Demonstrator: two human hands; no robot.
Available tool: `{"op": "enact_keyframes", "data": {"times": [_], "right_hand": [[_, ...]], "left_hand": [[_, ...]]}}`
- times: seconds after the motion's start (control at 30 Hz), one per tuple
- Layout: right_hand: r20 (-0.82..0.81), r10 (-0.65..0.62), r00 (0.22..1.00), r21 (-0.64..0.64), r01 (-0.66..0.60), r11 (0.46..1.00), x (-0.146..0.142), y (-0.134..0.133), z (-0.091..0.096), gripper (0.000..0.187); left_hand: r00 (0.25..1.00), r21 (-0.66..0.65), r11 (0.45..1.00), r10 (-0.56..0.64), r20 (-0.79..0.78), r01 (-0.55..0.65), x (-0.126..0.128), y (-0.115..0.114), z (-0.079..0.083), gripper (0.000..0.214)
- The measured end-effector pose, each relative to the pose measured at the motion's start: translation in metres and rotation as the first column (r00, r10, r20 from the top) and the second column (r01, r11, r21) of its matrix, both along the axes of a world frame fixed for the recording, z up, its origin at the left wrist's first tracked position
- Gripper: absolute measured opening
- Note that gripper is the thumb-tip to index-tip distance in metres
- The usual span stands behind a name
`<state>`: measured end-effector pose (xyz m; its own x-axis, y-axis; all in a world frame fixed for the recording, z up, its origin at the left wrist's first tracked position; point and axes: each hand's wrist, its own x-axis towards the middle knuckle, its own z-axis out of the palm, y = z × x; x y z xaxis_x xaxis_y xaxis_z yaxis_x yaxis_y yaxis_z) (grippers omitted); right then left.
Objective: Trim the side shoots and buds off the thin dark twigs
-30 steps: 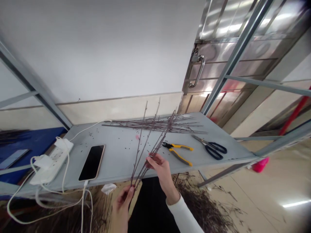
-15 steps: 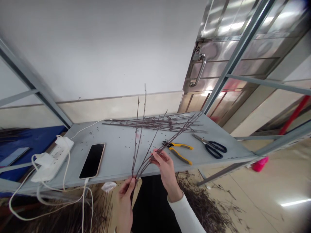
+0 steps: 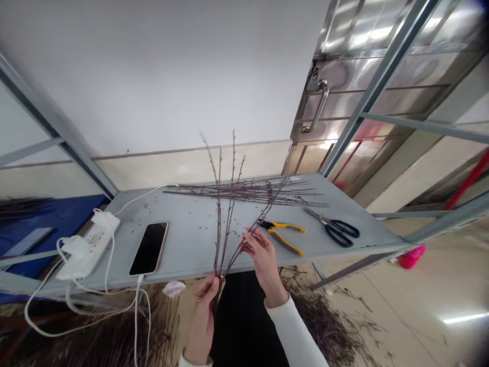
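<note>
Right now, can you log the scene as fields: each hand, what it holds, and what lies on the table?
left hand: pinches the base of the bundle of thin dark reddish twigs, held upright
right hand: fingers closed on one outer stem of the bundle
surface: grey metal table, loose twig pile along its far side
tools: yellow-handled pliers, black-handled scissors, both lying untouched
left side: black smartphone, white power strip

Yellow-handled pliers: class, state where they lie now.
Head view: the pliers lie on the grey table, just right of the right hand, left of the black scissors.
</note>
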<state>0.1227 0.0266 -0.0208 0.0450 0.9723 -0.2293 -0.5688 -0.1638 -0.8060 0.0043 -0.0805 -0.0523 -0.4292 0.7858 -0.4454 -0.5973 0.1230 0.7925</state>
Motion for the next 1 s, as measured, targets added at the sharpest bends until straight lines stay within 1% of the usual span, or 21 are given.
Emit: {"op": "enact_keyframes", "data": {"times": [0.1,0.17,0.33,0.43,0.53,0.7,0.9,1.0], "right_hand": [[-0.042,-0.003,0.999,-0.037,0.002,0.999,-0.001,0.001,-0.003,0.036],[-0.041,0.012,0.999,-0.032,-0.013,0.999,-0.002,0.002,-0.003,0.035],[0.025,0.081,0.996,0.029,-0.082,0.996,-0.008,0.004,0.000,0.030],[0.061,0.118,0.991,0.038,-0.120,0.992,-0.010,0.004,0.003,0.035],[0.130,0.155,0.979,0.040,-0.161,0.986,-0.012,0.004,0.003,0.038],[0.206,0.165,0.964,0.069,-0.183,0.981,-0.014,0.004,-0.002,0.036],[0.217,0.134,0.967,0.133,-0.165,0.977,-0.012,0.003,-0.004,0.029],[0.175,0.160,0.971,0.108,-0.180,0.978,-0.012,-0.001,-0.005,0.032]], "left_hand": [[0.999,0.005,1.000,0.015,0.045,-0.015,-0.001,0.000,0.002,0.014],[0.998,0.001,1.000,0.018,0.064,-0.018,-0.001,0.000,0.002,0.016],[0.998,-0.005,0.999,-0.034,0.056,0.035,0.001,-0.002,-0.001,0.020],[0.998,0.013,0.999,-0.037,0.041,0.037,0.003,-0.004,-0.003,0.021],[0.999,0.008,0.999,-0.045,0.030,0.045,0.005,-0.005,-0.002,0.021],[0.996,0.023,0.997,-0.073,0.045,0.072,0.009,-0.005,0.002,0.024],[1.000,0.035,0.999,0.002,-0.011,-0.001,0.010,-0.004,-0.001,0.027],[0.998,0.031,0.999,0.029,-0.059,-0.027,0.007,-0.003,-0.001,0.027]]}}
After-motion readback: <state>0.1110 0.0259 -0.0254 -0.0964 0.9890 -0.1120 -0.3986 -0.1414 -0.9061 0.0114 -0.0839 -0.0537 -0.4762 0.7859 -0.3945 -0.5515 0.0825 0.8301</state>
